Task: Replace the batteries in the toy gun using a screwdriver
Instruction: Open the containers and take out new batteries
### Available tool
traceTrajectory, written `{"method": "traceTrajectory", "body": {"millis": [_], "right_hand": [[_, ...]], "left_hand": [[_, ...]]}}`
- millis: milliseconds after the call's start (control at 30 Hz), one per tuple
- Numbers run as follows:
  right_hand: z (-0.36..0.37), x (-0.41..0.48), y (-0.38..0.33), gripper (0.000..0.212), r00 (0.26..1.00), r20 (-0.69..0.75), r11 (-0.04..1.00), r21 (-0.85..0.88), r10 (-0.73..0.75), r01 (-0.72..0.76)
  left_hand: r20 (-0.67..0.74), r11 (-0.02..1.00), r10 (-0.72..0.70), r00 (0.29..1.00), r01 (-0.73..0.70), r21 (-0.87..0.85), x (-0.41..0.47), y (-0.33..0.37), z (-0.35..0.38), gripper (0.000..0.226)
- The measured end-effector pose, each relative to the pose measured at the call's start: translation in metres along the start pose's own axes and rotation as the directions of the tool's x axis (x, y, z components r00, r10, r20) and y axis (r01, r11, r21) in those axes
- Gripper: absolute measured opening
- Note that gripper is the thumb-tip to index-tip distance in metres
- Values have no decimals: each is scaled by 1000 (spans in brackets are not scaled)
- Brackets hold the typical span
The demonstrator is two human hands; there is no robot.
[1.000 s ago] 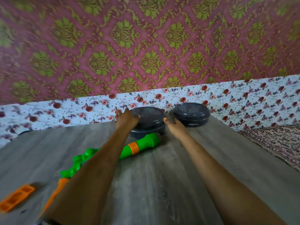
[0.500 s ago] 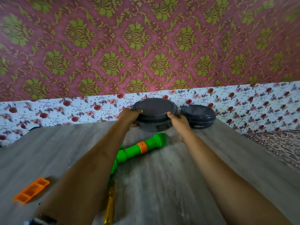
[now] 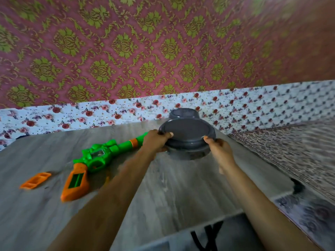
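A wall point(image 3: 126, 42) papered in pink with green damask medallions fills the upper half of the head view, and a white floral band point(image 3: 72, 115) runs along its foot. Below it spreads a grey wood-grain table point(image 3: 163, 187), with a dark patterned rug point(image 3: 290, 151) beyond its right edge.

The toy gun point(image 3: 97, 156) lies flat on the left part of the table, well apart from both palms. It is green with an orange collar on the barrel. Its orange grip points toward the person and shows a rectangular opening with green inside. The muzzle end runs up to the left hand point(image 3: 155, 142) and is hidden behind it.

Both arms reach forward to a round, dark grey lidded container point(image 3: 188, 134). The left hand grips its left rim with the thumb curled over the lid edge. The right hand point(image 3: 219, 151) grips the right rim the same way, so each hand is closed around the container's side (blur hides whether the base touches the table). A second grey container point(image 3: 184, 113) sits just behind it, near the floral band and mostly hidden.

A small orange ribbed cover point(image 3: 35, 182) lies on the table left of the gun's grip, close to it but not touching.
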State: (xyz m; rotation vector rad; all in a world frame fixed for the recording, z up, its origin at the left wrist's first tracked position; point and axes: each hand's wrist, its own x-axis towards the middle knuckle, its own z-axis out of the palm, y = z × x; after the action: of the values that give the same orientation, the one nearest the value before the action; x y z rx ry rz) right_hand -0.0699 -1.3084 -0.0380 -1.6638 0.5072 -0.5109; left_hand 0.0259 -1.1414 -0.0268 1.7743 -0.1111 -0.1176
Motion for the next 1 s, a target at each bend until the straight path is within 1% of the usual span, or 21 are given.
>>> {"method": "traceTrajectory", "body": {"millis": [100,167,267,333,367,400,433,467,500,533,567,600,667,700,767,867,933,1000], "right_hand": [[-29,-20,15,28,999,-37,1000,-29,-6,5],[-40,-29,21,26,999,-37,1000,-27,-2,1],[-50,-39,31,26,999,-42,999,-11,30,-31],[-51,-45,35,28,999,-35,999,1,32,-32],[-52,-48,35,31,999,-31,1000,-2,26,-26],[-53,-50,36,36,1000,-18,1000,-3,23,-23],[-55,-50,38,48,999,15,999,-1,32,-32],[-58,-50,40,66,996,74,999,3,51,-51],[-60,-49,43,88,987,148,998,-15,66,-64],[-60,-48,47,108,973,220,996,-73,63,-48],[-59,-46,50,122,962,269,988,-152,42,0],[-57,-43,55,130,956,292,974,-219,5,62],[-51,-40,59,137,957,281,939,-303,-76,164],[-47,-39,59,138,958,265,927,-322,-108,194],[-43,-36,61,139,960,234,912,-341,-153,228],[-37,-35,62,141,968,171,895,-379,-184,237],[-32,-35,63,140,975,120,884,-410,-189,222],[-29,-34,63,139,982,77,877,-441,-174,190]], "left_hand": [[44,1000,9,999,-8,-28,-27,-13,23,20],[55,999,2,998,1,-54,-36,-20,31,26],[86,999,-10,996,13,-29,-45,-24,36,37],[112,1000,-16,994,17,-6,-48,-26,36,38],[122,1000,-15,992,12,22,-50,-26,35,38],[122,996,5,993,-15,85,-51,-25,33,37],[117,974,72,991,-95,207,-51,-24,30,37],[132,909,187,973,-222,352,-50,-23,27,40],[179,807,308,935,-356,471,-51,-20,24,44],[248,700,399,883,-468,540,-52,-17,21,51],[340,611,439,832,-554,566,-54,-12,19,59],[445,550,425,788,-616,565,-56,-8,19,65],[614,442,354,706,-705,555,-56,-4,23,70],[661,385,333,672,-737,556,-55,-4,25,71],[679,307,338,651,-759,574,-53,-5,31,68],[697,165,382,607,-787,595,-51,2,36,63],[721,84,385,576,-800,594,-50,9,38,61],[746,1,386,543,-809,588,-50,13,39,54]]}}
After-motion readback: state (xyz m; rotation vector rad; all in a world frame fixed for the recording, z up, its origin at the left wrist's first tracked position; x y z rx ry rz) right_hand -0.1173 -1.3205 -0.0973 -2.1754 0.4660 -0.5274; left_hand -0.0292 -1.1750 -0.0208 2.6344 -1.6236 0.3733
